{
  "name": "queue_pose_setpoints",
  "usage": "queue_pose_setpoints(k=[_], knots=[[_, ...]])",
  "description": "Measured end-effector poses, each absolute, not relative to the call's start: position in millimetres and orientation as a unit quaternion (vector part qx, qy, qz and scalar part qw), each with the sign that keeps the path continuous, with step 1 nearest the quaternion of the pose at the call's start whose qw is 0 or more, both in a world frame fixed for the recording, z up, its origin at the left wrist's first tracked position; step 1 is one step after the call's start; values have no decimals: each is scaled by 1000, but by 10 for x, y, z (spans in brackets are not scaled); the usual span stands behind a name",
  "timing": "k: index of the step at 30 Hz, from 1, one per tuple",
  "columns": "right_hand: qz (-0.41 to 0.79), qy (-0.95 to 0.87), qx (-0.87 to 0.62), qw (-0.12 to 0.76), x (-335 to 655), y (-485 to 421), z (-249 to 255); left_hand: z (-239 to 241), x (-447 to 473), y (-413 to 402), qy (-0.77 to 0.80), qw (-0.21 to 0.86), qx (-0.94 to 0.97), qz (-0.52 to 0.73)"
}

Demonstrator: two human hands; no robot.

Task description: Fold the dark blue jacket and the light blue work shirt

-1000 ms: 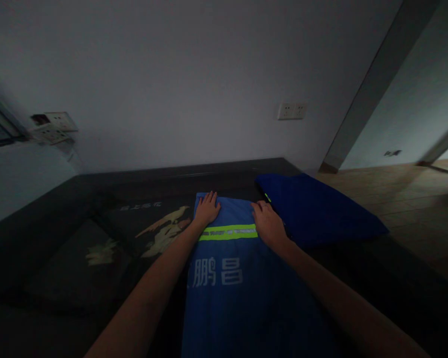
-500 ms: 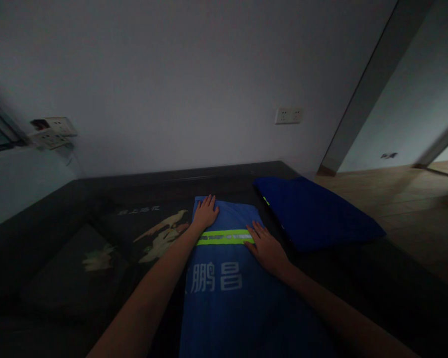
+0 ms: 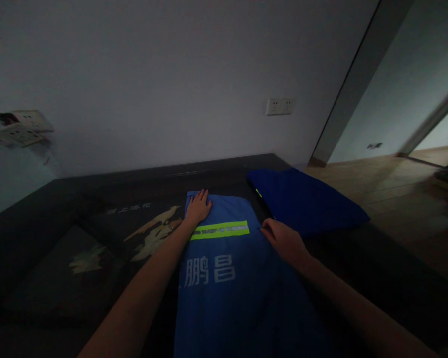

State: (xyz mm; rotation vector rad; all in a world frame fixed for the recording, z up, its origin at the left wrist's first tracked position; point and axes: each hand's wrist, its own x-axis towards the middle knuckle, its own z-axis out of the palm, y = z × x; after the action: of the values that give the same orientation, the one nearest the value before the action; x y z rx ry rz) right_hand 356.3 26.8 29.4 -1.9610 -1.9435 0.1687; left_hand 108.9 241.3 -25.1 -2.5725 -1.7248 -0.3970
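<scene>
A blue work jacket (image 3: 224, 308) lies folded lengthwise in front of me, with white characters and a yellow-green reflective strip (image 3: 219, 230) across its back. My left hand (image 3: 199, 205) rests flat near its far left corner, fingers stretched out. At the right edge, just beyond the strip's end, my right hand (image 3: 281, 238) pinches the jacket's fabric between thumb and fingers. To the right of it lies a second, darker blue folded garment (image 3: 306, 201), a bit of yellow-green trim showing at its left edge.
Both garments lie on a dark surface (image 3: 149, 186) printed with a pale bird and flowers. Behind it stands a plain wall with a double socket (image 3: 280, 106). More sockets (image 3: 24, 128) are at the left. Tiled floor (image 3: 381, 179) shows at the right.
My right hand has slid right, off the reflective strip to the jacket's edge, and its spread fingers have closed into a pinch. The left hand stays on the jacket. The view has shifted slightly.
</scene>
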Motion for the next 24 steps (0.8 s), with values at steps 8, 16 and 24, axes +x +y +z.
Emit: queue_pose_setpoints(k=[8,16,24], knots=[[-14,-692,-718,77,3427,150,212,-215,1084,2387,-537,-15,-822,-189],[143,-644,-745,99,3585,817,525,95,863,2331,-592,-39,-741,-314],[253,-581,-772,54,3544,1458,462,334,235,2322,-689,-190,-677,-177]])
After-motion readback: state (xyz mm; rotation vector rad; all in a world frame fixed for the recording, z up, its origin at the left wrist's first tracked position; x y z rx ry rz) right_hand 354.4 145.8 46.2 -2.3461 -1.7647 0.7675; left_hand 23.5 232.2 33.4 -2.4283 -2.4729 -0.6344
